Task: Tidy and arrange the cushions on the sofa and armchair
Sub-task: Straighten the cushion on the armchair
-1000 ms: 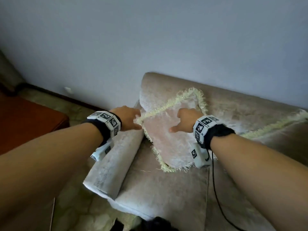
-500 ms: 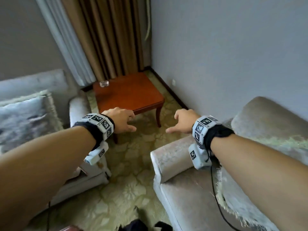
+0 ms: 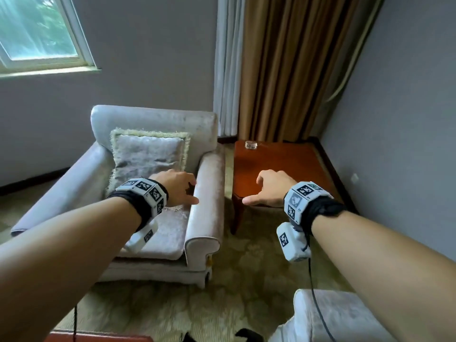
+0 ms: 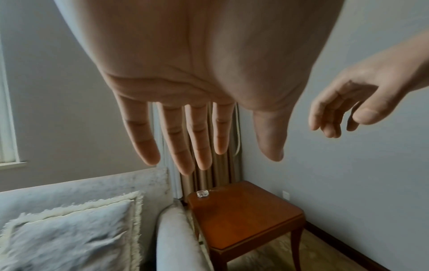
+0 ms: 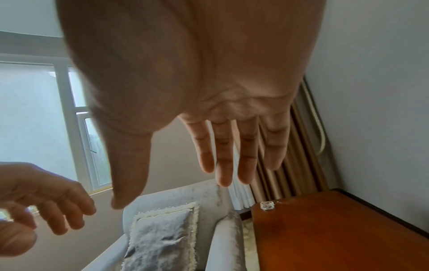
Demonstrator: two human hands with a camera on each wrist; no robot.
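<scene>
Both hands empty, fingers loose: fringed cushion (image 3: 148,154) leans upright against armchair (image 3: 153,117) back, ahead-left, top edge running left-right, so left hand (image 3: 177,187) is nearer than right hand (image 3: 270,188), over side table (image 3: 296,164).

Pale grey armchair (image 3: 207,193), grey cushion (image 3: 148,154) cream-fringed, reddish-brown side table (image 3: 283,159), tan curtain (image 3: 283,70)
</scene>
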